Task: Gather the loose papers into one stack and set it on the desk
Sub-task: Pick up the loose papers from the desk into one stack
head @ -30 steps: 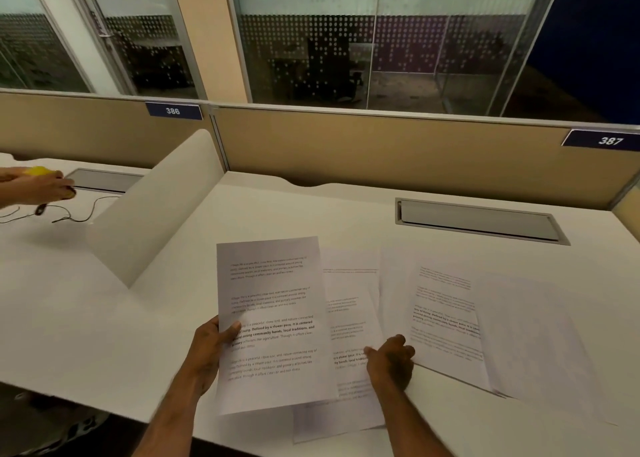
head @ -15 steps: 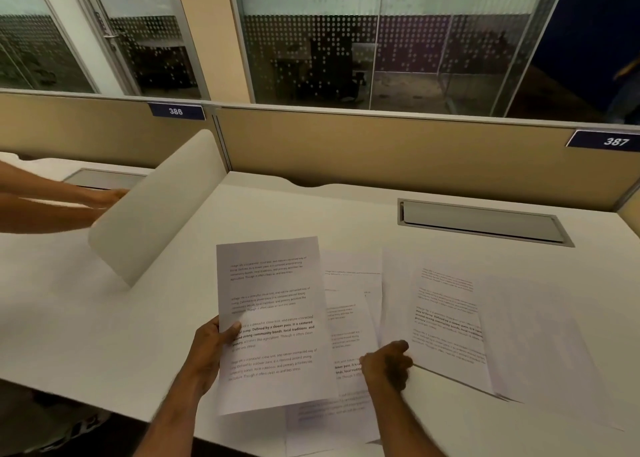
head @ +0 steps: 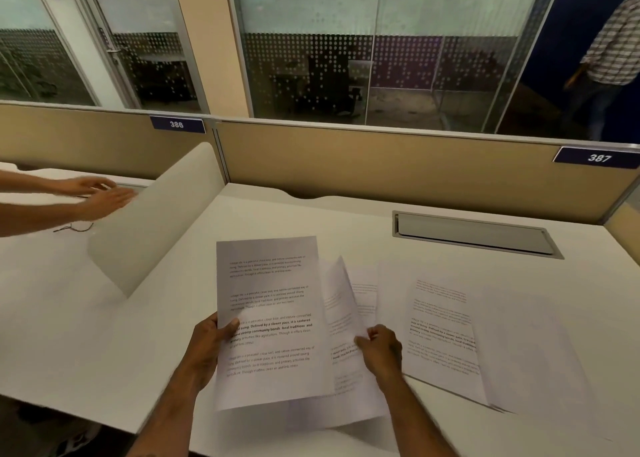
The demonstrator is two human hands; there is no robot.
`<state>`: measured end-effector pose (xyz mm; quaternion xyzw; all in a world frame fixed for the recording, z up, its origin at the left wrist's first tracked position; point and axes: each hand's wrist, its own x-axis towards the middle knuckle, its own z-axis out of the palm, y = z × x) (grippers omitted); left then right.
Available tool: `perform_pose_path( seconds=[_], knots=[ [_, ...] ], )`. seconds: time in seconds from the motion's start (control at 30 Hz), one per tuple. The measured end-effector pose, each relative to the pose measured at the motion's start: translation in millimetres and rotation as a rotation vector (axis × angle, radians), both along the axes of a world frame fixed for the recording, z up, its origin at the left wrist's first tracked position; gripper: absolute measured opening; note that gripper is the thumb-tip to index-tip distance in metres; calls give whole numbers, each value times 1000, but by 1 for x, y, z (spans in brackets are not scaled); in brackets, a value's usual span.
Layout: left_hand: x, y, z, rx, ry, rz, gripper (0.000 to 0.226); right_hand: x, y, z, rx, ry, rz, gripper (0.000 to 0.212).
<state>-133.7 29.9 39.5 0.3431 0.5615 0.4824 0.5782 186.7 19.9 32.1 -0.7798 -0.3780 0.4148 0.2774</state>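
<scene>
From the head camera, the left hand [head: 207, 344] grips a white printed paper sheet [head: 268, 318] by its left edge, thumb pressed on the text side, and holds it raised and tilted above the white laminate desk [head: 86, 335]. The right hand [head: 381, 351] is closed on the right edge of a second white printed sheet [head: 343, 325], whose upper part is lifted and curled, its left side tucked behind the first sheet. More loose white printed sheets [head: 440, 321] lie flat on the desk just right of the right hand, overlapping one another, with a blank-looking white sheet [head: 526, 352] lapping over their right side. A grey rectangular cable hatch [head: 474, 233] is set into the desk behind them. A curved white divider panel [head: 156, 217] stands at the left; beyond it, another person's two bare hands [head: 100, 193] reach over the neighbouring desk. Tan partition walls carry dark blue number plates reading 386 [head: 177, 124] and 387 [head: 598, 158].
</scene>
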Motion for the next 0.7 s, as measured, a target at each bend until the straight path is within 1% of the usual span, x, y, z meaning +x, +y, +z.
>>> perform_pose_path(
  seconds=[0.1, 0.2, 0.27, 0.33, 0.4, 0.47, 0.53, 0.63, 0.7],
  knots=[
    [1, 9, 8, 13, 1, 5, 26, 22, 13, 33, 143, -45, 41, 30],
    [7, 19, 18, 30, -6, 5, 24, 64, 27, 76, 288, -81, -53, 25],
    [12, 26, 26, 46, -22, 4, 24, 96, 34, 103, 377, -19, -132, 21],
    [16, 32, 34, 75, -33, 2, 31, 125, 36, 124, 433, 103, -161, 22],
    [22, 38, 41, 105, -35, -11, 36, 143, 35, 137, 444, 258, -147, 23],
    [30, 44, 46, 130, -37, -28, 34, 146, 34, 142, 426, 400, -112, 13],
    [39, 49, 49, 152, -50, -40, 31, 138, 34, 140, 411, 482, -65, 12],
    [54, 55, 57, 167, -58, -69, 28, 119, 35, 126, 394, 516, -11, 16],
    [64, 59, 62, 169, -55, -106, 29, 102, 38, 115, 370, 508, 22, 24]
  ],
)
